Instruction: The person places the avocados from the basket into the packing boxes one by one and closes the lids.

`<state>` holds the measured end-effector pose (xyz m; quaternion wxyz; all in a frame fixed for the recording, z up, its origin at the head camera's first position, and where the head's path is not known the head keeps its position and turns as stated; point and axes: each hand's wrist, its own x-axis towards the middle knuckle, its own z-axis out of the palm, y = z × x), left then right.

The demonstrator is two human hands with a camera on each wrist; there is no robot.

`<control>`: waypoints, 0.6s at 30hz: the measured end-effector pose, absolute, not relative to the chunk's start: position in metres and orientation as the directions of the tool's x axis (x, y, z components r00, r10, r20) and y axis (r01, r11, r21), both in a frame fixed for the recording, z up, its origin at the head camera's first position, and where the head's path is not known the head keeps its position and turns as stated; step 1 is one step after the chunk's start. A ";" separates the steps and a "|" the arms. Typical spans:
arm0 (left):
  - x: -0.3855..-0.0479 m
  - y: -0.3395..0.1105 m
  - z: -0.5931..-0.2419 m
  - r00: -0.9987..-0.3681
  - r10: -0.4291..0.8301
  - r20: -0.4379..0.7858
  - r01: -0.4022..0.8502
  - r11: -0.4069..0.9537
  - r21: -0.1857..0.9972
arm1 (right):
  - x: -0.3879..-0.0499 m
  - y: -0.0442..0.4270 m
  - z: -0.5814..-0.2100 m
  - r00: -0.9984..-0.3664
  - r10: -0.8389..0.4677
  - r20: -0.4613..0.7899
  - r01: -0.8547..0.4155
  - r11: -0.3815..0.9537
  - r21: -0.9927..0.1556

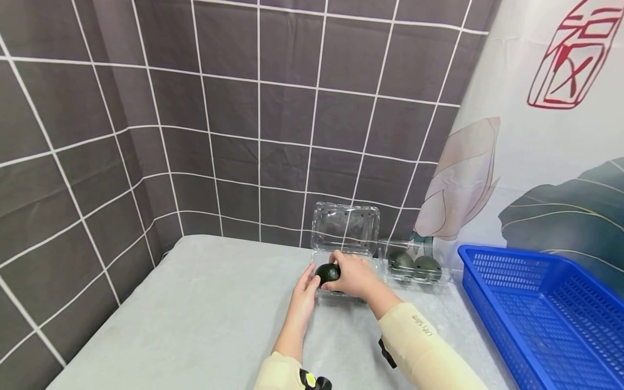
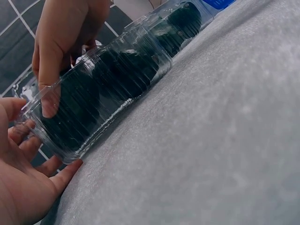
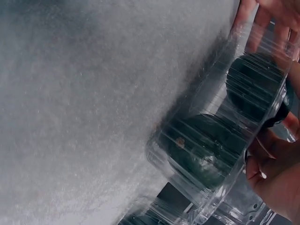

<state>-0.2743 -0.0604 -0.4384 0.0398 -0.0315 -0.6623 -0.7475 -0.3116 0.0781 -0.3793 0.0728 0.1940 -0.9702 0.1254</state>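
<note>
A dark green avocado sits at the left end of a clear plastic clamshell box, whose lid stands raised at the back. My right hand holds this avocado from above, thumb and fingers around it. My left hand rests against the left end of the box, its fingers fairly straight and spread in the left wrist view. Through the ribbed wall in the right wrist view, another avocado lies beside the held one. The right fingertips are partly hidden.
Right of the open box stands a second clear box with avocados inside. A blue plastic basket stands at the right. Pale cloth covers the table, and a dark tiled-pattern curtain hangs behind.
</note>
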 end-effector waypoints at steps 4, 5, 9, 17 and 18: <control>-0.275 -0.059 -0.437 -0.997 -0.005 0.078 0.078 -0.133 0.988 | -0.312 0.078 -0.382 -0.913 -0.349 0.210 -0.389 0.901 -0.192; -0.275 -0.059 -0.437 -0.998 0.000 0.069 0.069 -0.137 0.988 | -0.312 0.078 -0.383 -0.913 -0.349 0.211 -0.388 0.903 -0.185; -0.275 -0.059 -0.438 -0.999 0.007 0.047 0.046 -0.138 0.989 | -0.310 0.078 -0.382 -0.922 -0.338 0.189 -0.372 0.908 -0.190; -0.268 -0.063 -0.431 -0.997 0.007 0.071 0.069 -0.151 0.986 | -0.306 0.083 -0.378 -0.930 -0.321 0.180 -0.363 0.884 -0.295; -0.266 -0.063 -0.428 -0.998 0.008 0.070 0.068 -0.151 0.986 | -0.305 0.084 -0.378 -0.927 -0.323 0.190 -0.368 0.878 -0.305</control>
